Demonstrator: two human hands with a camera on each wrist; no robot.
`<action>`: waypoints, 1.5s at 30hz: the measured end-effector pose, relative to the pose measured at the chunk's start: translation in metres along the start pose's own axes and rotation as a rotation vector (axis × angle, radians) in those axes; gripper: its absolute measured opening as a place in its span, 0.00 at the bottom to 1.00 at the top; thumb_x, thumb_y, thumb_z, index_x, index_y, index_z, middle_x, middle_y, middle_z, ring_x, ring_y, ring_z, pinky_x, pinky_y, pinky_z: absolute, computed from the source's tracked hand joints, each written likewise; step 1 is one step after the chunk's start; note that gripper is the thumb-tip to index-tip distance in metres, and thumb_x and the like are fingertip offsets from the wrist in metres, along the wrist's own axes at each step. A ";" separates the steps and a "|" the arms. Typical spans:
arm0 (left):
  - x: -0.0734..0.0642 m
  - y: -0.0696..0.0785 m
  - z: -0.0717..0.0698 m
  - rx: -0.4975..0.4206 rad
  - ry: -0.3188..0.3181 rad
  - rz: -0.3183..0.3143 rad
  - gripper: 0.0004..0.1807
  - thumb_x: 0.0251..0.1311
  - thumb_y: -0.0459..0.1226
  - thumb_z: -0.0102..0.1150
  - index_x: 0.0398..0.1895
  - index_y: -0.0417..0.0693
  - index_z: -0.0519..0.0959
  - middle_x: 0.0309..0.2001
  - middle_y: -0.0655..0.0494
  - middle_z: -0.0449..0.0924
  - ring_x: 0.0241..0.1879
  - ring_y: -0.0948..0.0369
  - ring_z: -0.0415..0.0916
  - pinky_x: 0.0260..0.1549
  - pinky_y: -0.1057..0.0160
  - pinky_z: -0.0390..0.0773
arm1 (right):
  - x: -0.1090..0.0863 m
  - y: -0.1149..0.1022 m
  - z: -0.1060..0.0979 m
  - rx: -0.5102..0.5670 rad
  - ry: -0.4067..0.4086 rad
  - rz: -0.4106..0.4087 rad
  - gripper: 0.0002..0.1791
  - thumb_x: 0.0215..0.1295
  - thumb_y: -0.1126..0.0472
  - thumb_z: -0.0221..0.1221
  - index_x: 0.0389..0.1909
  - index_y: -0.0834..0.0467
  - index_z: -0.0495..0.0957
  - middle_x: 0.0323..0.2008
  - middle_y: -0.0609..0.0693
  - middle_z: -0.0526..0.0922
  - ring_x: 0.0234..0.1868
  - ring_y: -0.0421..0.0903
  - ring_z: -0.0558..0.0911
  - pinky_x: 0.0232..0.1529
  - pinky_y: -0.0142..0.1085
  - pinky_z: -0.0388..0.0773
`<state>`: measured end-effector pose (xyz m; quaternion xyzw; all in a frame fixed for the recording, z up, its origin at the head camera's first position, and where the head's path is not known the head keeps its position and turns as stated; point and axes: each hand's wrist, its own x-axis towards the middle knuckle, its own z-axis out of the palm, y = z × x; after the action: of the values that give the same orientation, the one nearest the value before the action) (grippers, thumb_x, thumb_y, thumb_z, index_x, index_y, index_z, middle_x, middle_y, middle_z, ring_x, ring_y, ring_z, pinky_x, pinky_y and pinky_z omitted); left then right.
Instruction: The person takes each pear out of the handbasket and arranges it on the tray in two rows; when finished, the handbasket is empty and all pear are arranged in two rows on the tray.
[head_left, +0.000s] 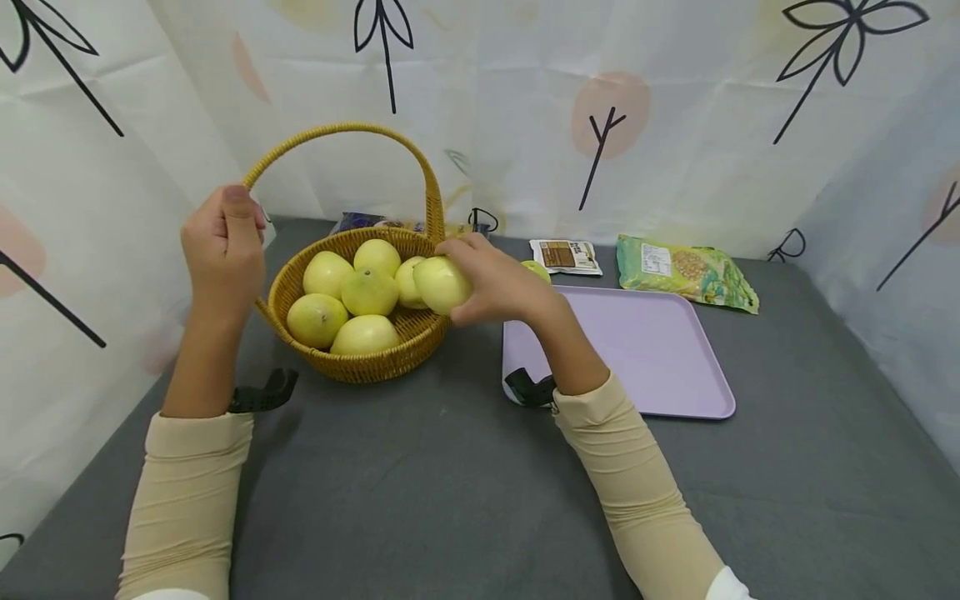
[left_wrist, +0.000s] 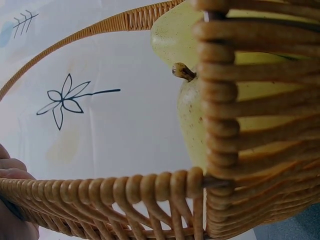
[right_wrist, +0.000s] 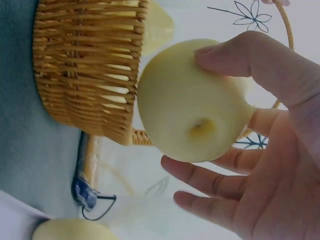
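Yellow-green fruit (head_left: 443, 285): one piece at the right rim of the wicker basket (head_left: 367, 367), grasped between thumb and fingers of the right hand (head_left: 498, 279); not released. Left hand (head_left: 225, 242) clenched round the left side of the handle (head_left: 352, 127). Basket at left on the worktop (head_left: 420, 483).

Count: six pieces (head_left: 370, 291) visible inside; any beneath are hidden. One further piece (head_left: 537, 270) shows past the right forearm, by the far left corner of the lilac tray (head_left: 645, 350); cannot tell whether on it or beside it.

Progress (judgement): direction of transfer not settled by these views. If filling, late stage: held piece and the one by the tray left. If emptying, early stage: six left inside.
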<state>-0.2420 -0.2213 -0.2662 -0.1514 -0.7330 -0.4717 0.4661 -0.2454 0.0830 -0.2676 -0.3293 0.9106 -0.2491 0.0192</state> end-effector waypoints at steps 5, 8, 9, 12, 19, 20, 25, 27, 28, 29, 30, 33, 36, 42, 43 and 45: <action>-0.001 0.002 -0.001 -0.006 -0.006 0.003 0.24 0.77 0.36 0.44 0.22 0.28 0.69 0.15 0.65 0.66 0.15 0.68 0.58 0.18 0.73 0.57 | -0.006 0.005 -0.005 -0.021 -0.037 0.031 0.42 0.50 0.57 0.73 0.68 0.52 0.68 0.54 0.54 0.71 0.51 0.49 0.71 0.49 0.45 0.73; -0.002 0.002 -0.002 0.001 -0.003 0.000 0.24 0.77 0.35 0.44 0.22 0.28 0.69 0.15 0.65 0.65 0.15 0.68 0.57 0.17 0.73 0.56 | -0.007 0.007 -0.006 -0.016 -0.075 0.050 0.48 0.50 0.56 0.75 0.72 0.49 0.64 0.55 0.54 0.71 0.51 0.48 0.71 0.49 0.45 0.73; -0.002 0.002 -0.002 0.001 -0.002 -0.001 0.24 0.77 0.36 0.44 0.22 0.28 0.69 0.15 0.65 0.65 0.15 0.68 0.57 0.17 0.73 0.56 | -0.007 0.008 -0.007 -0.017 -0.087 0.054 0.50 0.49 0.56 0.76 0.74 0.48 0.62 0.56 0.54 0.70 0.52 0.48 0.71 0.49 0.45 0.74; -0.001 0.002 -0.003 -0.003 -0.003 -0.001 0.24 0.78 0.36 0.44 0.22 0.29 0.69 0.14 0.64 0.64 0.15 0.68 0.56 0.17 0.73 0.55 | -0.007 0.009 -0.008 -0.017 -0.113 0.058 0.55 0.48 0.57 0.77 0.76 0.46 0.58 0.58 0.54 0.70 0.53 0.47 0.71 0.50 0.44 0.73; -0.001 0.002 -0.004 -0.012 -0.004 -0.010 0.24 0.78 0.37 0.44 0.19 0.39 0.70 0.14 0.64 0.64 0.14 0.68 0.56 0.17 0.73 0.55 | -0.007 0.011 -0.009 0.019 -0.127 0.005 0.56 0.50 0.55 0.78 0.77 0.47 0.56 0.62 0.53 0.69 0.57 0.48 0.71 0.52 0.44 0.73; -0.001 0.002 -0.004 -0.012 -0.004 -0.014 0.24 0.78 0.37 0.44 0.19 0.40 0.71 0.14 0.64 0.64 0.15 0.67 0.56 0.17 0.73 0.55 | -0.007 0.011 -0.009 0.027 -0.126 -0.007 0.55 0.51 0.54 0.77 0.77 0.47 0.56 0.63 0.53 0.69 0.57 0.48 0.71 0.52 0.44 0.73; -0.002 0.002 -0.004 -0.007 -0.008 -0.009 0.24 0.78 0.37 0.44 0.20 0.33 0.70 0.14 0.64 0.64 0.15 0.67 0.56 0.16 0.73 0.55 | -0.005 0.013 -0.009 0.076 -0.123 -0.058 0.50 0.56 0.48 0.74 0.76 0.48 0.58 0.64 0.51 0.70 0.55 0.47 0.72 0.52 0.43 0.72; -0.002 0.002 -0.004 -0.006 -0.008 -0.005 0.24 0.78 0.37 0.44 0.22 0.29 0.69 0.14 0.64 0.64 0.15 0.68 0.56 0.17 0.73 0.55 | -0.005 0.014 -0.008 0.097 -0.119 -0.060 0.48 0.58 0.46 0.72 0.76 0.48 0.59 0.64 0.51 0.70 0.55 0.46 0.72 0.53 0.43 0.72; -0.002 0.002 -0.004 -0.008 -0.008 -0.003 0.24 0.78 0.37 0.44 0.22 0.28 0.69 0.14 0.64 0.64 0.15 0.68 0.56 0.17 0.73 0.55 | -0.005 0.014 -0.008 0.107 -0.117 -0.057 0.46 0.59 0.46 0.72 0.75 0.48 0.59 0.65 0.50 0.69 0.55 0.45 0.72 0.53 0.42 0.72; -0.002 0.002 -0.004 -0.009 -0.009 -0.003 0.24 0.78 0.36 0.44 0.22 0.28 0.69 0.14 0.64 0.64 0.15 0.68 0.56 0.16 0.73 0.55 | -0.005 0.014 -0.008 0.119 -0.115 -0.051 0.45 0.59 0.45 0.71 0.74 0.48 0.60 0.65 0.50 0.69 0.55 0.45 0.72 0.53 0.42 0.72; -0.002 0.002 -0.004 -0.011 -0.011 -0.003 0.24 0.78 0.36 0.44 0.22 0.28 0.69 0.14 0.64 0.64 0.15 0.68 0.56 0.16 0.73 0.55 | -0.006 0.014 -0.007 0.136 -0.112 -0.044 0.44 0.59 0.46 0.71 0.73 0.49 0.61 0.64 0.50 0.69 0.55 0.45 0.72 0.53 0.42 0.72; -0.002 0.001 -0.003 -0.018 -0.015 -0.005 0.24 0.78 0.36 0.44 0.23 0.27 0.69 0.14 0.64 0.64 0.15 0.68 0.56 0.17 0.73 0.55 | -0.006 0.015 -0.007 0.175 -0.100 -0.018 0.42 0.59 0.47 0.72 0.70 0.51 0.62 0.61 0.50 0.71 0.52 0.46 0.74 0.51 0.42 0.74; -0.001 0.001 -0.002 -0.025 -0.017 -0.016 0.23 0.78 0.35 0.44 0.23 0.26 0.69 0.14 0.65 0.63 0.15 0.69 0.56 0.17 0.74 0.55 | -0.006 0.016 -0.008 0.196 -0.095 0.005 0.41 0.58 0.48 0.72 0.68 0.52 0.62 0.55 0.51 0.73 0.48 0.48 0.76 0.47 0.43 0.76; -0.001 0.010 -0.001 -0.023 -0.012 -0.021 0.22 0.77 0.32 0.42 0.23 0.23 0.68 0.14 0.68 0.63 0.15 0.70 0.55 0.18 0.75 0.54 | -0.010 0.027 -0.014 0.227 -0.125 0.034 0.42 0.56 0.48 0.72 0.66 0.54 0.61 0.55 0.54 0.71 0.47 0.50 0.77 0.46 0.44 0.76; -0.001 0.011 0.000 -0.020 -0.011 -0.016 0.22 0.77 0.32 0.42 0.23 0.23 0.68 0.14 0.68 0.63 0.15 0.70 0.55 0.18 0.75 0.54 | -0.012 0.029 -0.016 0.238 -0.123 0.037 0.42 0.56 0.49 0.72 0.67 0.54 0.60 0.57 0.55 0.70 0.48 0.50 0.76 0.47 0.44 0.76; 0.000 0.014 0.000 -0.017 -0.010 -0.007 0.22 0.77 0.31 0.42 0.23 0.23 0.68 0.14 0.69 0.63 0.15 0.71 0.55 0.18 0.75 0.54 | -0.015 0.034 -0.021 0.269 -0.109 0.048 0.43 0.56 0.50 0.72 0.68 0.55 0.60 0.58 0.55 0.68 0.49 0.51 0.76 0.47 0.45 0.76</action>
<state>-0.2328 -0.2138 -0.2588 -0.1551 -0.7319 -0.4788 0.4594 -0.2577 0.1243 -0.2671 -0.3151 0.8740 -0.3502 0.1188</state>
